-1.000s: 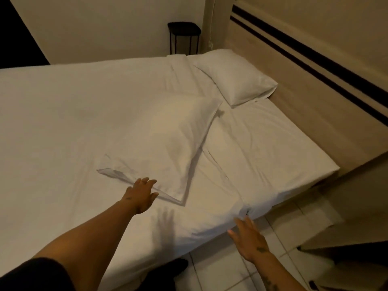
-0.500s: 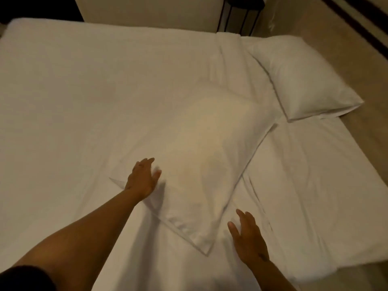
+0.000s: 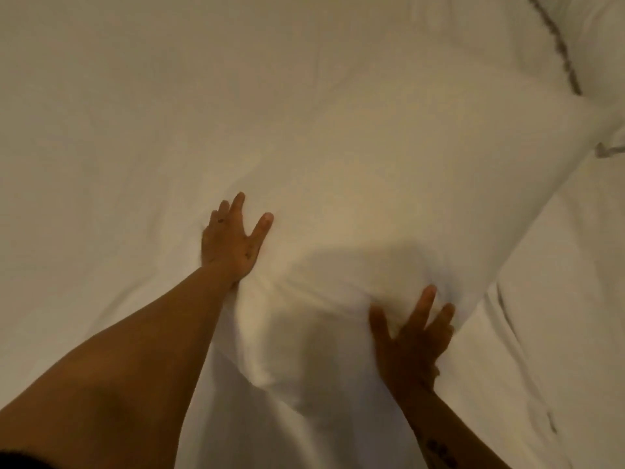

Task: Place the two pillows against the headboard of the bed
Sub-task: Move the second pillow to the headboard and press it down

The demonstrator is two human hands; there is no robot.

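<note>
From my head camera, looking almost straight down, I see my left hand [image 3: 233,236] flat on the left edge of the plump white fabric pillow [image 3: 389,204], fingers [image 3: 263,225] spread, with the thumb angled out over the top and the others along the side where the pillow meets the white bed sheet [image 3: 101,130]. I think I hold it there to catch that side before lifting. My right hand [image 3: 411,336] presses into the near right end of the same pillow, its fingers also spread and dug into the soft cover, which bunches into wrinkles between my two hands; neither hand has closed on the fabric yet. One hand on each side suits a wide, floppy thing that would sag from a single grip. The pillow lies slantwise across the bed, its far right corner touching or just beside the second white pillow [image 3: 602,45], only partly in view at the far right. The headboard is outside this view, so I cannot say how close either pillow is to it; I judge this one not yet placed.
</note>
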